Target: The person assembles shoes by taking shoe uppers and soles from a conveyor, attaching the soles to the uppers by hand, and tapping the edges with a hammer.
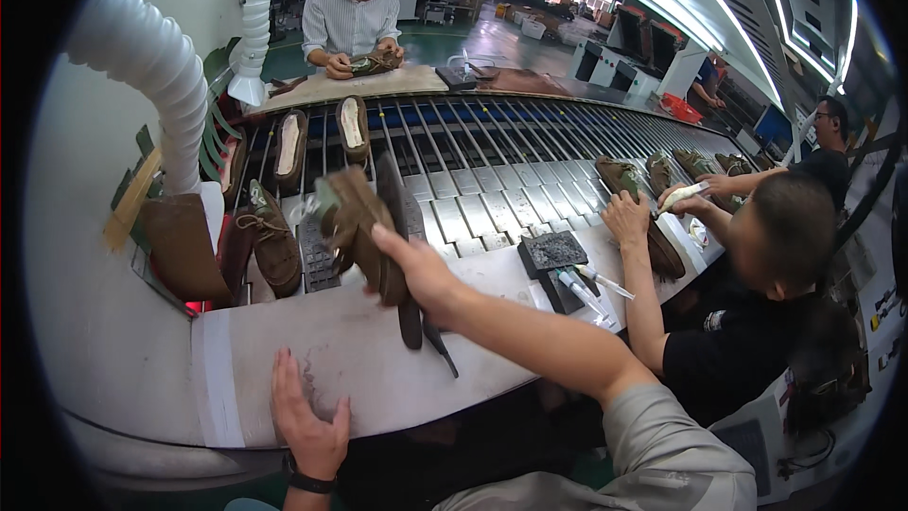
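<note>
My right hand (421, 270) is closed on a brown shoe (355, 213) with a green patch, held above the near edge of the conveyor and smeared by motion. A dark, flat, elongated piece (401, 197) shows right behind the shoe; I cannot tell whether the two are joined. Over the pale worktable (378, 383), my left hand (312, 421) is open, fingers stretched and thumb apart, holding nothing. Below the right hand a thin dark pointed thing (441, 352) lies on the table. A laced brown shoe (274, 238) sits at the conveyor's left end.
The slatted conveyor (492, 194) carries shoes, including two pale-lined ones (290, 153). A black sponge block (553, 251) and white tubes (584, 293) lie to the right. There, a person's hands (626, 220) work on a shoe. White ducts (175, 85) hang left; another person (355, 14) sits opposite.
</note>
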### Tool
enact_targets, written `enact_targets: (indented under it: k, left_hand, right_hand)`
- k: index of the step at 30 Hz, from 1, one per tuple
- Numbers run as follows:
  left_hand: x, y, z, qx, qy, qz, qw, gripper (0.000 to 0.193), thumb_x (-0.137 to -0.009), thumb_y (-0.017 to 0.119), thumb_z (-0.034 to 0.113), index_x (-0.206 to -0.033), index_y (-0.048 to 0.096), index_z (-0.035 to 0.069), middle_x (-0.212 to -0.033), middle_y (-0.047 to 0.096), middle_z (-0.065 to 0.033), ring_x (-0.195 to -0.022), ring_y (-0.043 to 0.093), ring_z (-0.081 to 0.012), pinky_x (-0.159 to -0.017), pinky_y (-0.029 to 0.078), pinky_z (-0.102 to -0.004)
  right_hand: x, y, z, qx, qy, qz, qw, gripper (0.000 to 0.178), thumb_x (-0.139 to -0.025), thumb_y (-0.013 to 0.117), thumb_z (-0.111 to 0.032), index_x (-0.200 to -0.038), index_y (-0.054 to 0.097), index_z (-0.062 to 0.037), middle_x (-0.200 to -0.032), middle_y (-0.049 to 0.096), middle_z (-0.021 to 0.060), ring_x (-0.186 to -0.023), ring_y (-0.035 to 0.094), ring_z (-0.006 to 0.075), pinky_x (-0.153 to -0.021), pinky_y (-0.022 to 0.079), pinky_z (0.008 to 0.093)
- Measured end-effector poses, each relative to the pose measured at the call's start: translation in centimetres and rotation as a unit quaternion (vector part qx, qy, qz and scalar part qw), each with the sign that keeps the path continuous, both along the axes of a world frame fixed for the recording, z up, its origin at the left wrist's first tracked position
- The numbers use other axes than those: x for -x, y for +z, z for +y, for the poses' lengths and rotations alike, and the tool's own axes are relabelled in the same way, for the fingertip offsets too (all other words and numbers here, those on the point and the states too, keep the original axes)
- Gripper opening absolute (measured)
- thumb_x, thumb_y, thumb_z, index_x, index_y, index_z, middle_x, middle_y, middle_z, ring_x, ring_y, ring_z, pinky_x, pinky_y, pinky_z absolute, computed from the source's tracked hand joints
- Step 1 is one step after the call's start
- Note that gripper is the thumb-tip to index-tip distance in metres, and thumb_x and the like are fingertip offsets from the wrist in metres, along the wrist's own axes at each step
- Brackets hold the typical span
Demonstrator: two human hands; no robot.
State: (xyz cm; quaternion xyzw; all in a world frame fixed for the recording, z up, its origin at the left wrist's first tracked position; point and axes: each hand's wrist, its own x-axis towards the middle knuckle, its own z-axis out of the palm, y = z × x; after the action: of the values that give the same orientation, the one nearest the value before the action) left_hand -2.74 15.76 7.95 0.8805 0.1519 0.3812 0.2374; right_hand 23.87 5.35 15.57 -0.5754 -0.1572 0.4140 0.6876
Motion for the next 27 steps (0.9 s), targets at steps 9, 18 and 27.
enact_targets:
  k: [9,18,27]
  left_hand:
    - [-0.7,-0.7,2.2,-0.217,-0.041,-0.091,0.971,0.107,-0.076,0.092,0.042,-0.156,0.033,0.003,-0.153,0.048,-0.0230,-0.138,0.052,-0.0431,-0.120,0.037,-0.0596]
    - [0.3,7.4,3.6,0.335,-0.220,-0.189,0.897,0.103,-0.079,0.083,0.036,-0.160,0.033,-0.002,-0.149,0.055,-0.0168,-0.137,0.056,-0.0275,-0.120,0.041,-0.0422]
    - [-5.3,9.8,4.9,0.479,-0.206,-0.247,0.817,0.044,-0.100,0.069,0.009,-0.139,0.057,-0.007,-0.122,0.071,-0.0102,-0.108,0.068,-0.0147,-0.101,0.053,-0.0304]
  right_hand:
    - [9.5,-10.0,-7.9,-0.042,0.004,0.068,0.997,0.047,-0.112,0.056,-0.038,-0.112,0.073,0.0061,-0.105,0.076,0.0091,-0.090,0.069,0.0137,-0.080,0.056,0.0302]
    - [7.9,-9.4,-12.3,-0.094,-0.037,0.029,0.994,0.035,-0.114,0.051,-0.026,-0.128,0.063,0.0042,-0.110,0.074,0.0156,-0.098,0.076,0.0254,-0.086,0.063,0.0393]
    - [9.5,-8.9,-11.9,-0.158,-0.099,0.035,0.982,0.027,-0.110,0.054,-0.015,-0.127,0.061,0.0052,-0.109,0.073,0.0190,-0.092,0.077,0.0326,-0.089,0.066,0.0468]
